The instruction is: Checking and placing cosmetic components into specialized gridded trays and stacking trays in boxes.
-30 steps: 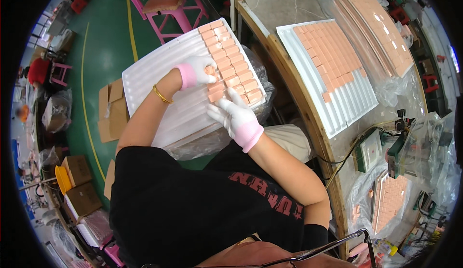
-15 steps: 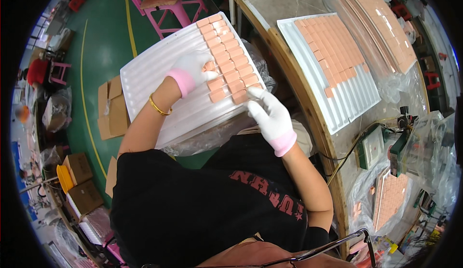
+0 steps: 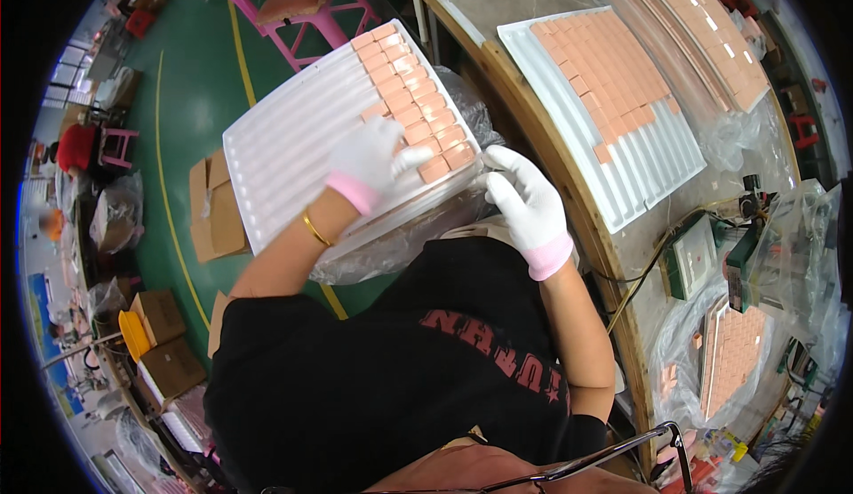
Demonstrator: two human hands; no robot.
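Apparently loosely seated in the ridges of a white tray (image 3: 284,139) at upper centre of the frame: rows of peach blocks (image 3: 410,94), crowded toward the tray's right side. Possible trouble: a nudge from the white-gloved left hand (image 3: 366,161), low over the inner edge of those rows, knocking blocks askew in their channels. Likeliest cause: too quick a sweep, catching a corner. Also possible: a tilt of the whole tray, from pressure near its rim, with crumpled clear plastic (image 3: 382,250) showing under its lower edge. From the right hand (image 3: 526,201), just beside the tray's right corner with thumb and forefinger parted and nothing visible between: a bump against the end blocks.

Hard to make out: the left hand's finger spread and any hold, lost to motion blur; cannot tell. Hidden: the right hand's curled fingers, the tray's support. Cut off at the frame's upper right: a stack of peach panels (image 3: 693,41).
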